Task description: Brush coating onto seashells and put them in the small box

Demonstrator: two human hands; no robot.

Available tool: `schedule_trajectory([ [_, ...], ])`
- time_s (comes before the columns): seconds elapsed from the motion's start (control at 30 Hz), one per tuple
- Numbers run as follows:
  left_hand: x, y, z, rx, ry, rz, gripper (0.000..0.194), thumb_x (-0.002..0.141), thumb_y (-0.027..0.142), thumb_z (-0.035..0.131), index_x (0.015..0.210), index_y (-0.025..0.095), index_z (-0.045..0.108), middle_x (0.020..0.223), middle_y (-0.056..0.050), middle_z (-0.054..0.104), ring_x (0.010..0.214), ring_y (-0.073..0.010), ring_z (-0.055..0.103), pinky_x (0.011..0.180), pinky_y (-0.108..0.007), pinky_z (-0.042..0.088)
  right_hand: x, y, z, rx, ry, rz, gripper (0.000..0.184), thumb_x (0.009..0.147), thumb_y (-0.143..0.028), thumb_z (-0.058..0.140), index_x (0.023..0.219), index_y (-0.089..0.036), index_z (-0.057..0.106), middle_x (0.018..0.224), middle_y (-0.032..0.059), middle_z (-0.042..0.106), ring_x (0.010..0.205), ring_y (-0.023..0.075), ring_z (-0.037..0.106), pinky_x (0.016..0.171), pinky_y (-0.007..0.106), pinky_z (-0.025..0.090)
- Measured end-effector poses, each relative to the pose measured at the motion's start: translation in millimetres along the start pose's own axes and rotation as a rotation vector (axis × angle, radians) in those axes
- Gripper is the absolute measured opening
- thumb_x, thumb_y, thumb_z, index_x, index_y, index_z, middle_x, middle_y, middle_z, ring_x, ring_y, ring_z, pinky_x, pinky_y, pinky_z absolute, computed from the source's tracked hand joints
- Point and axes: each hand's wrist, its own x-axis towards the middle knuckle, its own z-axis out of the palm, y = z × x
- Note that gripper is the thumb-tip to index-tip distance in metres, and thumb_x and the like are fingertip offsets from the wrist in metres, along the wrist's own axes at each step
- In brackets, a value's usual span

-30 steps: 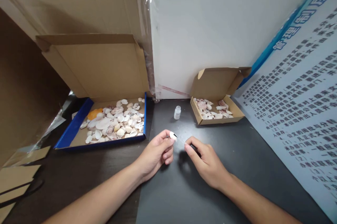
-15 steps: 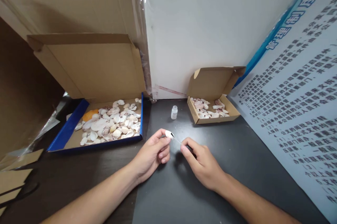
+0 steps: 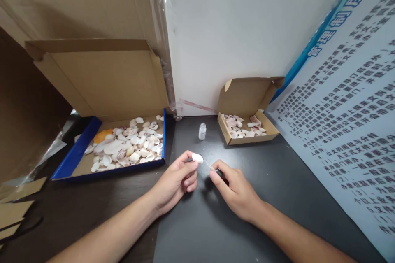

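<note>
Shell (image 3: 197, 158) was pinched at the fingertips of the left hand (image 3: 173, 180), the nearer one, its long axis aimed roughly toward the right hand (image 3: 236, 189), by whose fingers a stick (image 3: 209, 165) was pinched.

I was in what looked like an office: right of the desk (image 3: 197, 230) was a poster (image 3: 345, 102) of company rules; behind the desk, a white panel (image 3: 234, 24).
</note>
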Motion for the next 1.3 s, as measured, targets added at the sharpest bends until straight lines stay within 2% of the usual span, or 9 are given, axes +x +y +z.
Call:
schedule_trajectory([
  [0.27,-0.6,1.6,2.2,-0.027,0.039,-0.004,0.015,0.088,0.021,0.063,0.086,0.019,0.048,0.062,0.009,0.034,0.048,-0.0043,0.022,0.045,-0.017,0.027,-0.8,0.7,0.3,0.026,0.081,-0.049,0.029,0.099,-0.042,0.039,0.083,-0.020,0.047,0.055,-0.0069,0.039,0.050,0.0105,0.039,0.052,0.024,0.026],
  [0.43,0.4,0.8,0.6,-0.043,0.037,0.000,0.015,0.087,0.020,0.065,0.086,0.019,0.050,0.059,0.009,0.030,0.048,-0.0047,0.020,0.045,-0.016,0.026,-1.6,-0.7,1.0,0.034,-0.024,-0.045,0.025,0.099,-0.040,0.041,0.087,-0.020,0.048,0.054,-0.0078,0.038,0.049,0.0102,0.037,0.051,0.023,0.025],
  [0.57,1.6,1.5,-0.3,-0.055,0.045,0.003,0.017,0.085,0.020,0.068,0.084,0.017,0.051,0.060,0.009,0.030,0.048,-0.0042,0.019,0.044,-0.016,0.025,-1.9,-1.9,2.1,-0.034,-0.001,0.007,0.022,0.098,-0.039,0.042,0.088,-0.020,0.048,0.054,-0.0076,0.041,0.050,0.0105,0.039,0.052,0.023,0.026],
  [0.7,2.1,1.3,-1.2,-0.019,0.059,0.019,0.021,0.085,0.024,0.069,0.080,0.016,0.050,0.056,0.010,0.028,0.048,-0.0044,0.016,0.044,-0.016,0.024,-1.7,-2.1,2.5,-0.017,-0.059,-0.035,0.021,0.097,-0.039,0.042,0.090,-0.020,0.049,0.055,-0.0074,0.043,0.050,0.0107,0.040,0.053,0.023,0.027],
  [0.87,3.5,-0.6,-2.6,0.040,0.076,0.042,0.024,0.084,0.028,0.071,0.077,0.016,0.051,0.053,0.011,0.028,0.047,-0.0040,0.015,0.044,-0.016,0.023,-2.1,-2.8,1.6,-0.047,-0.008,-0.002,0.023,0.098,-0.040,0.041,0.088,-0.020,0.048,0.054,-0.0074,0.042,0.049,0.0110,0.039,0.053,0.023,0.026],
  [1.0,3.9,-2.3,-2.6,0.079,0.082,0.042,0.028,0.082,0.031,0.072,0.074,0.017,0.049,0.051,0.011,0.028,0.045,-0.0039,0.016,0.044,-0.017,0.022,-2.7,-3.6,1.0,-0.038,-0.036,-0.032,0.021,0.097,-0.039,0.043,0.089,-0.021,0.049,0.054,-0.0075,0.042,0.049,0.0108,0.040,0.053,0.023,0.026],
  [1.13,3.1,-2.6,-1.8,0.094,0.088,0.047,0.029,0.081,0.032,0.074,0.075,0.016,0.050,0.051,0.011,0.029,0.045,-0.0037,0.017,0.044,-0.017,0.022,-2.3,-3.6,1.5,-0.073,0.009,-0.002,0.022,0.097,-0.039,0.042,0.087,-0.021,0.049,0.054,-0.0072,0.043,0.049,0.0108,0.040,0.053,0.023,0.026],
  [1.3,3.1,-1.5,-1.6,0.080,0.082,0.045,0.028,0.082,0.031,0.072,0.075,0.017,0.049,0.051,0.012,0.026,0.045,-0.0038,0.015,0.044,-0.017,0.022,-2.9,-5.2,2.4,-0.087,-0.014,-0.012,0.022,0.096,-0.039,0.043,0.086,-0.021,0.049,0.053,-0.0072,0.042,0.048,0.0107,0.039,0.053,0.023,0.026],
])
